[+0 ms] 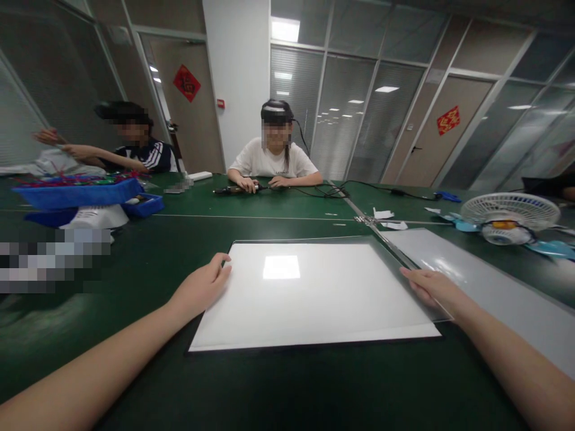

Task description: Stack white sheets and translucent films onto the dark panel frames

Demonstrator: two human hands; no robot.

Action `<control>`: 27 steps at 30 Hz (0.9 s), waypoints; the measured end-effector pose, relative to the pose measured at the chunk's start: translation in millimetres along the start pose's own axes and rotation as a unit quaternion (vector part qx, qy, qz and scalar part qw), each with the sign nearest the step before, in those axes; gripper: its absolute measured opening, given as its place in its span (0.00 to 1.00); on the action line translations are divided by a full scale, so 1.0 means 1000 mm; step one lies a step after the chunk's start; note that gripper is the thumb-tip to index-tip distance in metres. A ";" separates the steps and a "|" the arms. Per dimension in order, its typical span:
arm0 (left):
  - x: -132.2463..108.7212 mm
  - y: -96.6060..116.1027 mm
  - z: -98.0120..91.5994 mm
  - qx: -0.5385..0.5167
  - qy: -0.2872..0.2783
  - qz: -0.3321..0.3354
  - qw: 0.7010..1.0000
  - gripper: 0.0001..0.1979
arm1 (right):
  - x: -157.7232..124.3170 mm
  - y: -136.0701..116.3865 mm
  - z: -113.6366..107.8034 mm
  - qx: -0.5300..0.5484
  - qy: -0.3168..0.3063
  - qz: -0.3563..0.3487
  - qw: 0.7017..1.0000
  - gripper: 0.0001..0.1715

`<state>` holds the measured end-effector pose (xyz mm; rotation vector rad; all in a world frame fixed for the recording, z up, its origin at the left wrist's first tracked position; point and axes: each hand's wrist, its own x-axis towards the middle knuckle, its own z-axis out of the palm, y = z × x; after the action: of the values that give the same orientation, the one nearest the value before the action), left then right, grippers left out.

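In front of me a clear sheet (398, 305) lies over a white rectangular sheet (309, 305), which has a dark border showing along its near edge. The clear sheet sticks out past the white one on the right, and a ceiling light reflects in its surface. My left hand (204, 282) is closed on the left edge, thumb on top. On the right, my right hand (433, 288) pinches the overhanging side of the clear sheet, with some fingers beneath it. Whether the sheets touch everywhere I cannot tell.
Another pale panel (485, 287) lies to the right on the green table (179, 236). A fan with a white cage (510, 212) and paper scraps (383, 214) are beyond it. Blue bins (81, 194) stand left. Two people sit across, one holding a dark tool (236, 189) beside cables.
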<state>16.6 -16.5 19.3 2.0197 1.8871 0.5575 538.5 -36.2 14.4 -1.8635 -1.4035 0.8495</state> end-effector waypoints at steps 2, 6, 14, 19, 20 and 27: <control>-0.001 0.001 0.001 0.034 -0.010 -0.001 0.999 0.23 | 0.001 0.001 0.000 0.010 -0.024 0.026 0.999 0.31; -0.001 0.000 0.001 0.046 -0.007 0.007 0.999 0.22 | 0.000 -0.002 0.000 0.006 -0.032 0.027 0.999 0.30; 0.000 -0.005 0.000 0.009 0.002 0.013 1.000 0.17 | -0.004 -0.009 0.002 -0.011 -0.038 0.040 0.998 0.26; 0.002 -0.009 -0.001 0.056 0.033 0.013 0.998 0.17 | -0.003 -0.008 0.005 -0.005 -0.038 0.045 0.998 0.25; 0.004 -0.010 -0.001 0.060 0.033 0.009 0.998 0.18 | -0.003 -0.009 0.006 -0.006 -0.039 0.048 0.998 0.25; 0.010 -0.019 0.003 0.065 0.010 0.027 0.997 0.24 | -0.008 -0.016 0.011 -0.030 -0.005 0.043 0.999 0.24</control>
<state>2.2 -5.0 8.3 2.1608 1.9300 0.4809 519.2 -39.4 22.4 -1.9795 -1.3763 0.8689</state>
